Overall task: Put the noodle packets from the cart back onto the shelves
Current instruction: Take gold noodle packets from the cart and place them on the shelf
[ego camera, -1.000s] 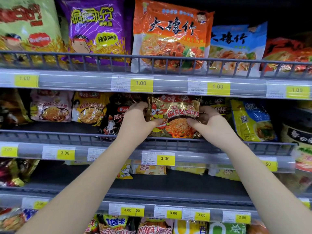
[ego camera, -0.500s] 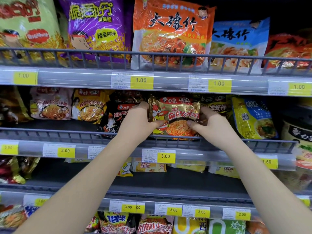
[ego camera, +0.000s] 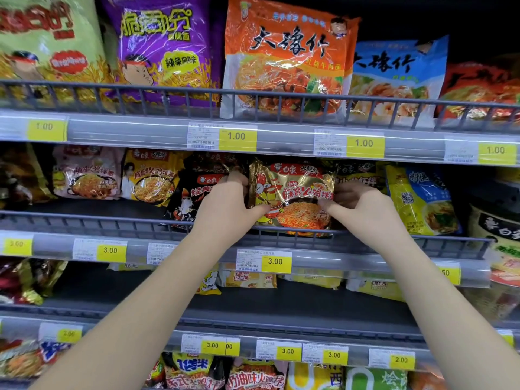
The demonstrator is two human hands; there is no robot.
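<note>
Gold noodle packet (ego camera: 292, 198) has been lowered behind the shelf rail (ego camera: 112, 223) — gripped by curled fingers (ego camera: 260, 211), left hand (ego camera: 225, 204) at 9 o'clock, right hand (ego camera: 363, 212) at 3. Nearly shelved.

- Along the top row a green packet (ego camera: 42, 52), a purple packet (ego camera: 166, 49), an orange packet (ego camera: 287, 57), a blue packet (ego camera: 399, 77) and a red packet (ego camera: 481, 91) stand upright side by side behind a grey wire rail (ego camera: 180, 92).
- Beneath them runs a strip of yellow price labels (ego camera: 237, 136), each reading 1.00.
- In the middle row, from the left, a pink packet (ego camera: 84, 175), a yellow packet (ego camera: 152, 178) and a black packet (ego camera: 194, 195) lean close together; a yellow-and-blue packet (ego camera: 422, 198) stands further right.
- At the far right edge is a dark tub (ego camera: 495, 229) with white characters.
- A 3.00 label (ego camera: 275, 261) sits below the middle row.
- A 2.00 label (ego camera: 401, 359) sits lower down.
</note>
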